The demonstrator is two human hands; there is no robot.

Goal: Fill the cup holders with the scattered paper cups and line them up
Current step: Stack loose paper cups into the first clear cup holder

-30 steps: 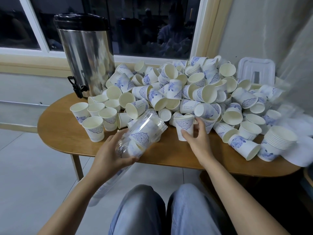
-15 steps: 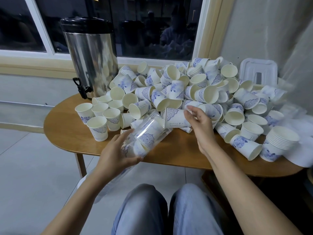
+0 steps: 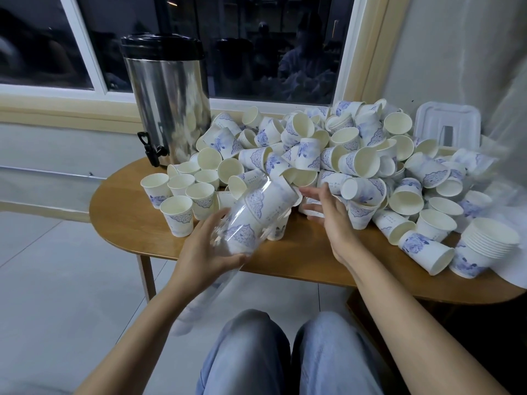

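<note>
Dark window [image 3: 256,52] glass is backing a rounded wooden desk [image 3: 128,223], where one steel urn [image 3: 168,104] is standing at the far left corner. A heap of paper cups [image 3: 356,161], too many to count and surely dozens, is sprawling from the middle to the right edge. One white lid [image 3: 447,124] is leaning at the far right corner, and one nested stack [image 3: 484,246] is sitting near the front right edge. About six loose cups are standing upright toward the left edge. One clear cup holder [image 3: 256,218] is tilting above the front edge, carrying at least two cups. The left grip [image 3: 205,252] is grasping its lower part, while the right grip [image 3: 328,215] is hovering released at its mouth, holding nothing. The cups are probably handling light and easily crushed, so pinching gently by the rolled rim is looking wisest. The holder seems thin and slippery, best clasped where cups are stiffening it.
</note>
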